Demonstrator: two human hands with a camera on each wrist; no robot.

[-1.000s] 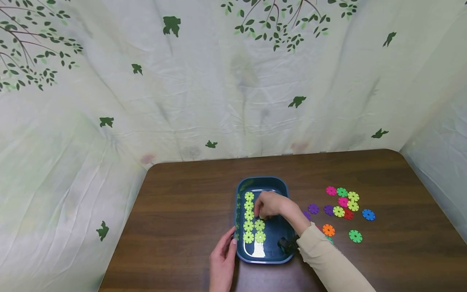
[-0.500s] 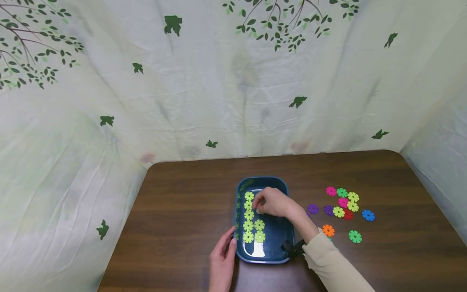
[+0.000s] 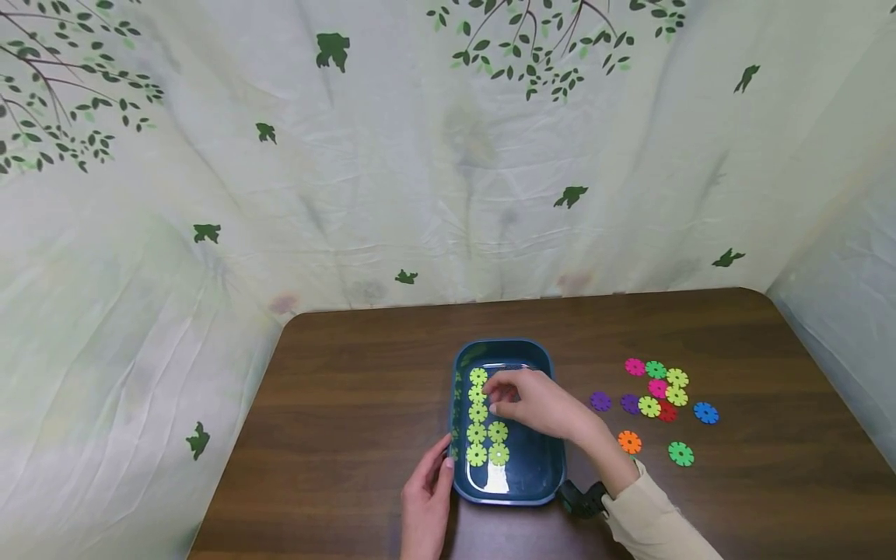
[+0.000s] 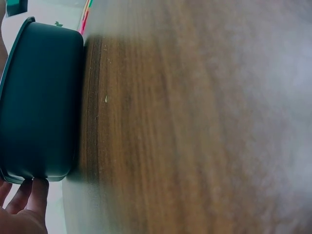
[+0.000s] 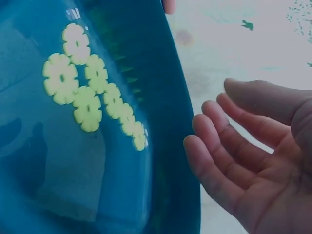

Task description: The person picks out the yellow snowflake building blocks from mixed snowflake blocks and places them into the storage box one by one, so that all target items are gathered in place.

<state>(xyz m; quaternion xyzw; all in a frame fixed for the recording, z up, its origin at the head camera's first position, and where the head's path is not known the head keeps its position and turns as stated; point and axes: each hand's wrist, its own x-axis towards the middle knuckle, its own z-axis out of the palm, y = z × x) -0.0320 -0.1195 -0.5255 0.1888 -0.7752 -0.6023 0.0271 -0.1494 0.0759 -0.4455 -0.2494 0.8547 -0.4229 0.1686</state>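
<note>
The blue tray (image 3: 535,459) stands on the counter (image 3: 350,404), its long sides running from near to far. Inside, seven yellow discs (image 3: 477,432) lie flat: five in a column along the left wall, and two just to their right at the near end. The right hand (image 3: 537,401) hangs over the tray beside the far part of that column, thumb and fingers apart and loosely curved. The left hand (image 3: 427,496) touches the tray's left side near its near corner, its fingers fairly straight against the wall. To the right, on the counter, lie loose discs, among them an orange disc (image 3: 630,442), a blue disc (image 3: 706,413) and a red disc (image 3: 668,411).
</note>
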